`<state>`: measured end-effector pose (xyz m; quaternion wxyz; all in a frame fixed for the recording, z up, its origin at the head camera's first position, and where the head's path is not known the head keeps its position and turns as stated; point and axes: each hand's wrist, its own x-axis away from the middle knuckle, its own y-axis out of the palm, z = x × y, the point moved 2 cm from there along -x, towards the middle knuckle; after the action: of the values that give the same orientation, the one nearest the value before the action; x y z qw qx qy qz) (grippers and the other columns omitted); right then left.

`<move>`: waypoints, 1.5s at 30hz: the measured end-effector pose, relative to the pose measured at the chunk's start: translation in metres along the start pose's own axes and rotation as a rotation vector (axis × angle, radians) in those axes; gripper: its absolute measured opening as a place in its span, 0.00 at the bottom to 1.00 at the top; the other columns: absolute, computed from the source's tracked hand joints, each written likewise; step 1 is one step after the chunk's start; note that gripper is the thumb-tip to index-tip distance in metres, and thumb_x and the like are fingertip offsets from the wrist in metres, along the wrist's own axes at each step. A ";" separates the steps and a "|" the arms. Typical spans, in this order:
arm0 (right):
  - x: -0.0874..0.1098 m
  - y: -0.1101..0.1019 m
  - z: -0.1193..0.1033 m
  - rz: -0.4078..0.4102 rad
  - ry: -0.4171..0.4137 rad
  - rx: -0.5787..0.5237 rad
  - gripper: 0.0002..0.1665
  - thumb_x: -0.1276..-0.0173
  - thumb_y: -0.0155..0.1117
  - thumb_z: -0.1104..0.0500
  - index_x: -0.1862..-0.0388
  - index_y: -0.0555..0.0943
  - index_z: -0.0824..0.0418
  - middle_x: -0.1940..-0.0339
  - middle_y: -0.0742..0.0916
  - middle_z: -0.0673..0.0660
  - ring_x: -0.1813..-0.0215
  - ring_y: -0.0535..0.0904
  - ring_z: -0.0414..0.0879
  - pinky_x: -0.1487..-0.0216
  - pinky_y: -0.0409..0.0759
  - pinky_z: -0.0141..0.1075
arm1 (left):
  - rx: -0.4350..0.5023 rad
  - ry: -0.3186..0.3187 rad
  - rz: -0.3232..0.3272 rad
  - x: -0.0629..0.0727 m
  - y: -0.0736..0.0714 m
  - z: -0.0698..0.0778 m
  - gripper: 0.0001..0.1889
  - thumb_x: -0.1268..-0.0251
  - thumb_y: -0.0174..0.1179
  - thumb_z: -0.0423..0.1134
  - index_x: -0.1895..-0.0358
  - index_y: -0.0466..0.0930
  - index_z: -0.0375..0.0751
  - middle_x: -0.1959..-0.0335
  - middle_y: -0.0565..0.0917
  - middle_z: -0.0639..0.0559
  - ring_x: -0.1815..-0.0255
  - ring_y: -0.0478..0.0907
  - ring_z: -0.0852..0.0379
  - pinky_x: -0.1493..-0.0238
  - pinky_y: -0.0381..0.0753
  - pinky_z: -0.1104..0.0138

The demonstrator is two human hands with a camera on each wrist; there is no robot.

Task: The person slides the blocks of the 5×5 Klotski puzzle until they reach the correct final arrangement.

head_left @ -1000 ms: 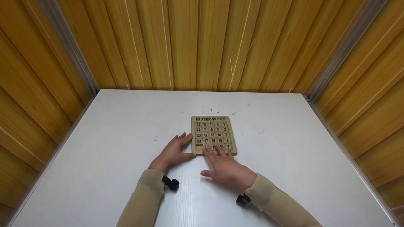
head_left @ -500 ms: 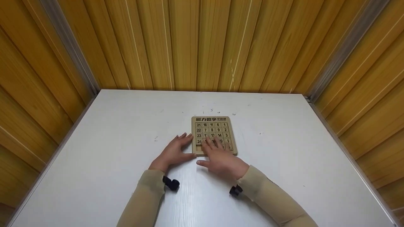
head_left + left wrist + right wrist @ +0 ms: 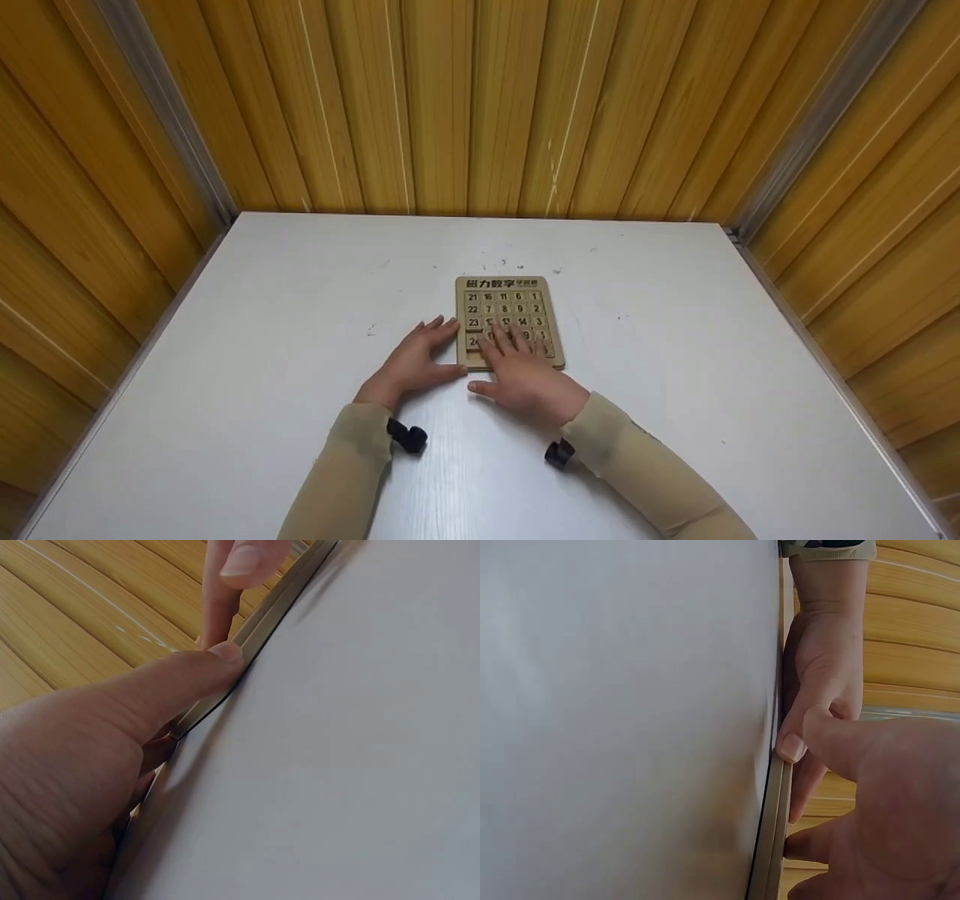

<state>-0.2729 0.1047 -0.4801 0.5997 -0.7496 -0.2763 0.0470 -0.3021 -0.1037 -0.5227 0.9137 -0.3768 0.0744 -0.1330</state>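
A wooden number slide puzzle (image 3: 556,330) lies on the white table, its numbered tiles in rows below a printed heading. My left hand (image 3: 411,366) rests along its left side, fingers touching that edge and thumb against the front left corner. In the left wrist view the thumb (image 3: 176,682) presses the frame's front edge. My right hand (image 3: 529,379) lies over the lower rows with fingers spread on the tiles, hiding several numbers, its thumb off the board. Tile 24 (image 3: 472,342) sits low in the left column, with a narrow gap above and bare tray below.
The white table (image 3: 300,300) extends all around the puzzle, with small dark marks (image 3: 512,264) on it behind the board. Wood-patterned panels (image 3: 435,105) stand at the back and both sides. A small black camera (image 3: 409,437) is strapped at the left wrist.
My right hand has moved forward from the bottom row onto the rows above it. Tile 24 has slid a little toward me into the bottom left space. The left hand stays put.
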 end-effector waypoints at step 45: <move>-0.020 -0.007 0.005 0.032 0.012 -0.024 0.52 0.26 0.48 0.25 0.13 0.45 0.46 0.12 0.40 0.61 0.13 0.33 0.65 0.17 0.36 0.69 | -0.023 0.026 -0.003 -0.002 0.000 0.000 0.47 0.43 0.74 0.59 0.22 0.65 0.49 0.19 0.66 0.52 0.15 0.54 0.43 0.14 0.50 0.46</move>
<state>-0.2938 0.1002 -0.4805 0.5914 -0.7613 -0.2612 0.0490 -0.3039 -0.1033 -0.5222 0.9080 -0.3857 0.0874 -0.1383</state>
